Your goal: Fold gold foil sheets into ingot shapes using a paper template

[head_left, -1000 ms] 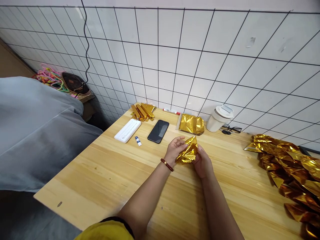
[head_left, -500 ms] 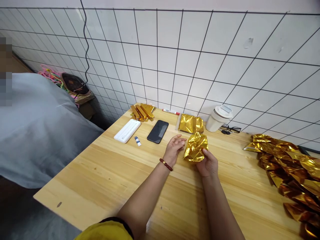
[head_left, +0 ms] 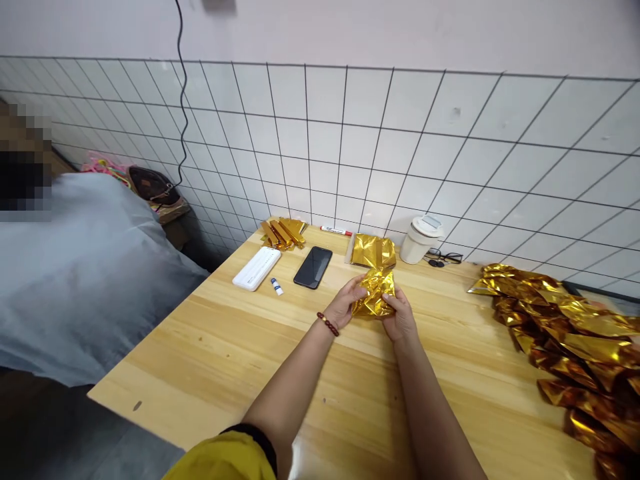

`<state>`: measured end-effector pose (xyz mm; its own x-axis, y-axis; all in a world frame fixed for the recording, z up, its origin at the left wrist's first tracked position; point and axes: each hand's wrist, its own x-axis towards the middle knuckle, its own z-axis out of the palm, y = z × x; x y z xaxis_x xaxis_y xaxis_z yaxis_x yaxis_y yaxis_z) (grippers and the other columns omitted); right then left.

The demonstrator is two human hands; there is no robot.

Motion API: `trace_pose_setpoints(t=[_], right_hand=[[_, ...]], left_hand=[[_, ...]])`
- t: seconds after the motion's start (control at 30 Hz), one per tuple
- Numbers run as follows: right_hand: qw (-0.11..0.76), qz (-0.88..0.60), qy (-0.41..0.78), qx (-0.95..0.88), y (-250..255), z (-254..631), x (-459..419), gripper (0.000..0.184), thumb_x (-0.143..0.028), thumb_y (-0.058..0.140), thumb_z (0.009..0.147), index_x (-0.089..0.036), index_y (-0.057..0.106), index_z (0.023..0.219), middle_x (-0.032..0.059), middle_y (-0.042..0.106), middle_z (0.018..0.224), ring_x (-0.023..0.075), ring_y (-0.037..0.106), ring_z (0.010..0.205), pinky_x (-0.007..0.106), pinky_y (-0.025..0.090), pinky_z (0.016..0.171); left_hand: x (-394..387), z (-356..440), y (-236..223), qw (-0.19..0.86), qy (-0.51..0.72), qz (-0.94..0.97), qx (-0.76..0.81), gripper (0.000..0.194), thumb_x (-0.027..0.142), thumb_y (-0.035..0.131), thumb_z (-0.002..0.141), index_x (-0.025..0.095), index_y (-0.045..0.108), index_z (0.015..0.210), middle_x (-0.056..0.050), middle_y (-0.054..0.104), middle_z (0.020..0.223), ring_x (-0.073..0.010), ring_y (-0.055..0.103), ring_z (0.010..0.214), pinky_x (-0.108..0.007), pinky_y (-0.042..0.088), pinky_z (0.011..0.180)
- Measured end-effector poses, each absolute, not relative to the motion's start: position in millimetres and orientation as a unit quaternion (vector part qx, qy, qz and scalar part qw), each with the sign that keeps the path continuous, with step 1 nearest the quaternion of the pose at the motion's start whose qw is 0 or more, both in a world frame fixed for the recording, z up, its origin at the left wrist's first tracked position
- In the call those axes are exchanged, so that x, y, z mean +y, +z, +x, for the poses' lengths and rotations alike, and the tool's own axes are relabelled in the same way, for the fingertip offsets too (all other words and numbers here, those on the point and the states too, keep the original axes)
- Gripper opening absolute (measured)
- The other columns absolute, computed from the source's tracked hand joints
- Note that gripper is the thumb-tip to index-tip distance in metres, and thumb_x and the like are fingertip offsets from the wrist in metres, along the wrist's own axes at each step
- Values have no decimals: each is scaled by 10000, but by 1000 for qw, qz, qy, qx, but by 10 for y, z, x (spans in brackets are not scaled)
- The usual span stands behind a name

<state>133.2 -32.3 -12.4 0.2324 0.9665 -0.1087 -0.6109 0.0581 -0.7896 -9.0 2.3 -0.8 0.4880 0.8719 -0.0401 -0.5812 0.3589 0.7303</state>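
One crumpled gold foil sheet [head_left: 373,298] is held above the table [head_left: 210,353], just in front of the black phone [head_left: 313,267]. Two hands grip it: the left hand [head_left: 347,303], with one beaded bracelet [head_left: 327,324] at the wrist, closes on its left edge; the right hand [head_left: 401,318] closes on its lower right edge.

Items relative to the phone:
- One white flat case [head_left: 257,268], to the left.
- One small white tube [head_left: 277,287], between case and phone.
- One stack of folded gold strips [head_left: 283,233], behind and left; count not discernible.
- One red marker [head_left: 336,231], behind, at the wall.
- One flat gold foil pack [head_left: 373,251], to the right.
- One white lidded cup [head_left: 417,239], further right, with one pair of glasses [head_left: 444,257] beside it.
- One heap of gold foil pieces [head_left: 565,340], far right.

One person in grey [head_left: 75,273] sits left of the table.
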Motion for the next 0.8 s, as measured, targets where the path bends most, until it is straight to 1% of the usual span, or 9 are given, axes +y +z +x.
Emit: trace_pose_setpoints(t=[0.1, 0.2, 0.3, 0.37, 0.47, 0.57, 0.63, 0.73, 0.8], right_hand=[[699, -357, 557, -272, -132, 1375, -358, 428, -275, 761, 606, -243, 679, 1025, 30, 746, 1006, 242, 693, 904, 457, 535, 888], [719, -360, 530, -270, -68, 1429, -439, 420, -308, 737, 611, -246, 682, 1022, 38, 745, 989, 257, 687, 928, 503, 521, 912], [746, -376, 472, -284, 155, 1468, -644, 504, -272, 762, 604, -268, 664, 1098, 20, 730, 1035, 226, 682, 912, 462, 532, 893], [754, -406, 377, -353, 351, 1470, -899, 563, -229, 795, 603, -295, 653, 1144, 5, 715, 1075, 210, 671, 938, 414, 534, 888], [598, -485, 311, -557, 560, 1424, -1456, 504, -186, 794, 640, -288, 714, 1127, 38, 725, 1036, 242, 661, 948, 414, 540, 877], [404, -446, 364, -710, 590, 1387, -2070, 548, -172, 833, 603, -316, 746, 1125, 58, 733, 1116, 307, 649, 1075, 484, 506, 979], [358, -441, 361, -739, 542, 1424, -2387, 370, -211, 803, 689, -320, 779, 1042, 63, 720, 1179, 308, 652, 1095, 496, 494, 1001], [441, -495, 336, -669, 422, 1566, -2608, 321, -275, 779, 745, -303, 774, 1065, 64, 760, 1016, 263, 694, 903, 469, 545, 925], [492, -534, 305, -616, 320, 1651, -2605, 251, -350, 801, 718, -285, 793, 960, 58, 770, 936, 245, 692, 804, 437, 579, 834]], left_hand=[[-18, -102, -51, 781, 423, 383, 254, 610, 218, 942, 457, 136, 706, 1014, -65, 740, 929, -151, 668, 791, -287, 497, 788], [-62, -113, -51, 765, 443, 370, 287, 578, 224, 931, 463, 131, 708, 988, -46, 725, 849, -120, 642, 720, -277, 490, 749], [-118, -162, 98, 717, 515, 348, 316, 542, 186, 904, 474, 146, 698, 974, -62, 724, 929, -125, 649, 801, -278, 482, 788], [-192, -249, 270, 667, 575, 314, 354, 455, 188, 864, 527, 160, 687, 946, -60, 715, 971, -106, 635, 798, -265, 468, 782], [-421, -473, 523, 624, 600, 336, 371, 396, 197, 818, 574, 176, 688, 947, -55, 712, 974, -109, 631, 787, -258, 460, 759], [-784, -747, 649, 606, 582, 403, 362, 342, 219, 798, 608, 179, 709, 936, -65, 725, 964, -138, 646, 830, -260, 465, 756], [-1052, -897, 639, 581, 580, 440, 363, 299, 230, 782, 640, 178, 723, 928, -71, 733, 952, -150, 651, 847, -273, 473, 779], [-1406, -999, 523, 547, 589, 474, 359, 249, 248, 761, 682, 183, 733, 920, -70, 741, 936, -171, 661, 865, -314, 490, 846], [-1582, -980, 417, 527, 575, 514, 358, 227, 260, 753, 698, 197, 742, 915, -72, 745, 922, -191, 666, 871, -337, 498, 860]])
